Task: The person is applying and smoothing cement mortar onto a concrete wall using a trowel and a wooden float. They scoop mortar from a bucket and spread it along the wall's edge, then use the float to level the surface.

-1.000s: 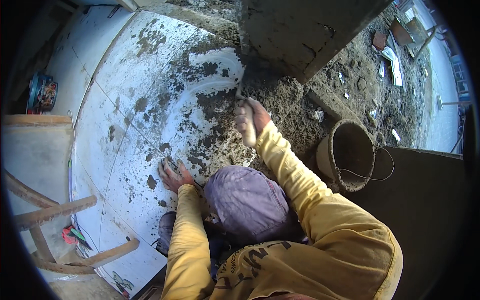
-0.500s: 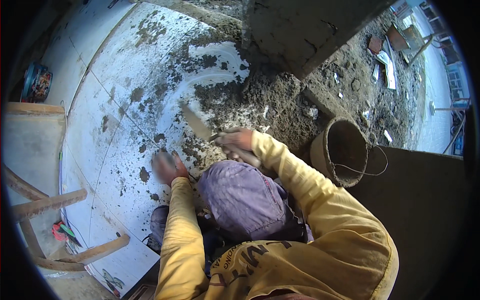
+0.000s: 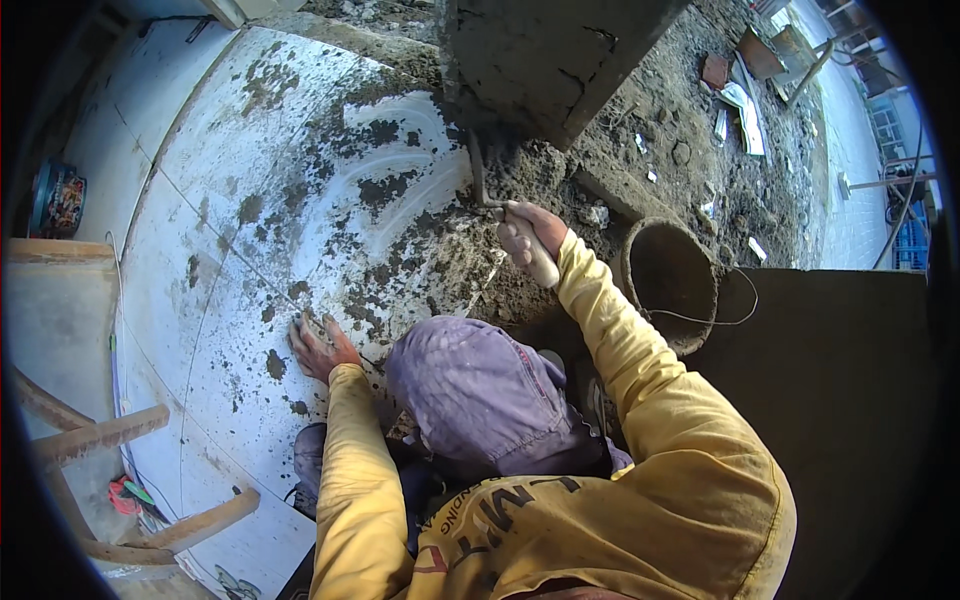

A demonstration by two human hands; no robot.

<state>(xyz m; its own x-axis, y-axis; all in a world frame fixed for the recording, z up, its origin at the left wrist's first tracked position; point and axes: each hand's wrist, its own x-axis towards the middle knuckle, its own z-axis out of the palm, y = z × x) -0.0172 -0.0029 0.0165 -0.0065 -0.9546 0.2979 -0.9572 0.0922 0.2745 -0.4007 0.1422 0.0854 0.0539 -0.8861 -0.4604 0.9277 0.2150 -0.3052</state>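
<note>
My right hand (image 3: 530,240) is closed round the pale handle of a trowel (image 3: 478,172). Its blade stands edge-on where the white tiles meet loose dirt, close to the lower edge of a grey upright slab. My left hand (image 3: 322,348) rests on the white tiled floor (image 3: 225,310) with its fingers spread. Dark mortar crumbs and smears (image 3: 385,190) lie over the tiles, with pale wiped streaks among them. Between my arms is a purple-grey cloth-covered shape (image 3: 480,390), seemingly my bent knee.
A dirty bucket (image 3: 628,270) with a wire handle stands right of my forearm. The grey slab (image 3: 540,70) rises ahead, with rubble (image 3: 690,170) beyond. Wooden bars (image 3: 105,435) stand at the left. A colourful tub (image 3: 58,200) sits at the far left.
My right hand has carried the trowel forward and right, from the tiles to the dirt edge by the slab. My left hand, blurred before, now rests slightly further left.
</note>
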